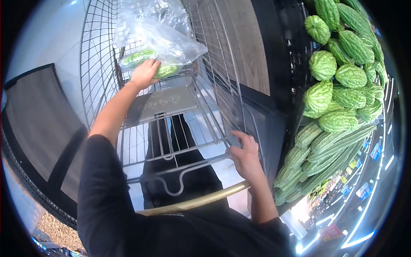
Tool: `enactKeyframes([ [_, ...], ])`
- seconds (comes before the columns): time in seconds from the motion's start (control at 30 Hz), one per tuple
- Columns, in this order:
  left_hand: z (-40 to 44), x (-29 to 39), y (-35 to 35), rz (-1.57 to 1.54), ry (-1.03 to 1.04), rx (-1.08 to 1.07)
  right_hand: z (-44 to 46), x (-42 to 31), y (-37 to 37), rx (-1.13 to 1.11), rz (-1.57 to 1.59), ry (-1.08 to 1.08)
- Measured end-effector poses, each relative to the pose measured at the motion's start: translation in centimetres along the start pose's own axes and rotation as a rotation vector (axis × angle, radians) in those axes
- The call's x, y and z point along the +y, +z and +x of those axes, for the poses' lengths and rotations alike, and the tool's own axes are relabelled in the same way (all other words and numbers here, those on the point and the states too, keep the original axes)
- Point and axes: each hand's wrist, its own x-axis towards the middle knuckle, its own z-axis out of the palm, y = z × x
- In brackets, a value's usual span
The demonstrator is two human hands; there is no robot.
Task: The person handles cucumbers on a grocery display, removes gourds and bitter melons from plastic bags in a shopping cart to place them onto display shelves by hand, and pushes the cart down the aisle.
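My left hand (145, 74) reaches into the wire shopping cart (165, 160), its fingers closed on a clear plastic bag (171, 51) with green bitter melons (168, 70) inside. Another part of the bagged green produce (139, 57) shows just beyond the fingers. The bag lies toward the far part of the cart, past the grey plastic seat panel (162, 103). My right hand (245, 155) is at the cart's right side near the handle end, thumb and fingers apart, touching or close to the wire rim. Nothing shows between those fingers.
A gold-coloured cart handle (201, 198) crosses in front of my body. Bitter melons (351, 76) and long ridged gourds (329, 147) are piled on a shelf at the right. A dark-framed display stand (40, 124) stands at the left.
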Motion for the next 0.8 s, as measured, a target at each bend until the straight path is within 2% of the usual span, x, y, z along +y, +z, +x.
enactKeyframes([
  [0.1,-1.1,2.5,-6.8,-0.137,-0.038,0.001,-0.2,0.9,0.5,0.053,0.087,-0.008],
  [0.2,-1.8,4.2,-12.9,-0.401,-0.105,0.098,0.5,1.4,0.5,0.135,0.107,-0.097],
  [0.23,-2.1,4.0,-14.5,-0.38,-0.041,0.164,0.6,1.6,0.6,0.141,0.068,-0.097],
  [0.37,-5.9,7.4,-21.7,-0.976,-0.113,0.025,0.0,1.6,0.5,0.139,0.09,-0.076],
  [0.43,-8.6,10.7,-24.0,-1.348,-0.112,0.111,-0.4,1.1,0.4,0.178,0.096,-0.071],
  [0.5,-11.4,14.9,-26.8,-1.74,-0.136,0.205,-0.2,-0.7,-1.2,0.323,0.15,-0.089],
  [0.53,-12.5,15.6,-26.8,-1.851,-0.113,0.174,-0.2,-1.8,-1.7,0.389,0.181,-0.094],
  [0.6,-14.4,16.7,-26.4,-2.072,-0.065,0.091,1.4,-3.6,-1.5,0.508,0.833,0.007],
  [0.67,-15.0,19.0,-26.9,-2.018,-0.077,0.164,1.6,-5.3,-1.7,0.459,1.185,-0.035],
  [0.73,-15.2,19.8,-26.5,-1.984,-0.085,0.166,0.7,-7.4,-3.1,0.57,1.028,-0.105],
  [0.77,-15.1,20.3,-26.7,-1.948,-0.022,0.173,0.2,-8.3,-4.1,0.623,0.943,-0.144],
  [0.8,-15.3,21.0,-27.0,-1.917,-0.022,0.206,-0.4,-8.6,-5.0,0.678,0.761,-0.119],
])
